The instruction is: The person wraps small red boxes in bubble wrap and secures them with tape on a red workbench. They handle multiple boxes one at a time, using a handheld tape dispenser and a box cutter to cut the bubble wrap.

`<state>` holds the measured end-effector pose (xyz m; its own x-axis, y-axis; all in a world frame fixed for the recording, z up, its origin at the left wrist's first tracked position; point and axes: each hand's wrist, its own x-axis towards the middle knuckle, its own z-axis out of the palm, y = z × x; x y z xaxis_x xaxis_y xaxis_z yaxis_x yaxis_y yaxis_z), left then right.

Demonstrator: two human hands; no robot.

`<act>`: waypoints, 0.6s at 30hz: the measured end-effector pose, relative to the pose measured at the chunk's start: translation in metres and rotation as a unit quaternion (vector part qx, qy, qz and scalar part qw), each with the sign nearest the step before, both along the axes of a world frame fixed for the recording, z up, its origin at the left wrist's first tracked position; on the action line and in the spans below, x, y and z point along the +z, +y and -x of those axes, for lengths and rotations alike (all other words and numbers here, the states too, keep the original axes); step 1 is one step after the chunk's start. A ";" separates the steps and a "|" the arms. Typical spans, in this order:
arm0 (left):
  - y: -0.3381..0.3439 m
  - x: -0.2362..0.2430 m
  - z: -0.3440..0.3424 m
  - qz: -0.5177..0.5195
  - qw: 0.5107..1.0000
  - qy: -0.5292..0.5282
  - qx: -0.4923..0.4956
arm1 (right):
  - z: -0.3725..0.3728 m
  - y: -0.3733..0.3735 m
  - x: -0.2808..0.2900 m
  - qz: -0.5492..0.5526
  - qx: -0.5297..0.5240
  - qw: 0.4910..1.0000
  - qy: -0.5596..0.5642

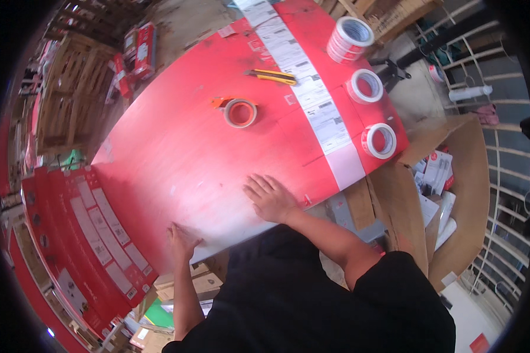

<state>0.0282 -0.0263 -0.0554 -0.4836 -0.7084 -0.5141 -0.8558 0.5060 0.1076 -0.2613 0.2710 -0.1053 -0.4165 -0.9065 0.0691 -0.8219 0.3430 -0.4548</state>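
My right hand (pixel 272 200) lies flat near the front edge of the worn red tabletop (pixel 176 153), fingers stretched out and holding nothing. My left hand (pixel 184 242) is at the same edge farther left, its thumb apart from the fingers, with nothing seen in it. Beyond them sits an orange tape dispenser (pixel 219 102) with a tape roll (pixel 240 113). Farther back lies a yellow utility knife (pixel 274 76). A long strip of printed white labels (pixel 318 106) runs across the table to the right of both.
Along the right edge stand tape rolls: a stack (pixel 350 41) and two single rolls (pixel 365 86) (pixel 379 141). An open cardboard box (pixel 465 182) holding packages is at the right, before a white metal grille (pixel 506 206). Red cartons (pixel 88 241) stand left, near wooden pallets (pixel 70 94).
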 end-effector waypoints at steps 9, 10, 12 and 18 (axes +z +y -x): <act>-0.031 0.157 -0.026 0.281 0.934 0.221 0.017 | -0.008 -0.006 0.005 -0.077 0.029 0.996 -0.026; -0.042 0.191 -0.040 0.347 0.901 0.259 -0.021 | -0.007 -0.005 0.005 -0.093 0.039 0.995 -0.005; -0.070 0.262 -0.080 0.475 0.830 0.291 -0.019 | -0.010 -0.006 0.004 -0.047 0.049 0.997 0.021; -0.120 0.410 -0.223 0.567 0.793 0.179 0.131 | -0.019 0.001 -0.007 0.001 0.050 0.995 0.084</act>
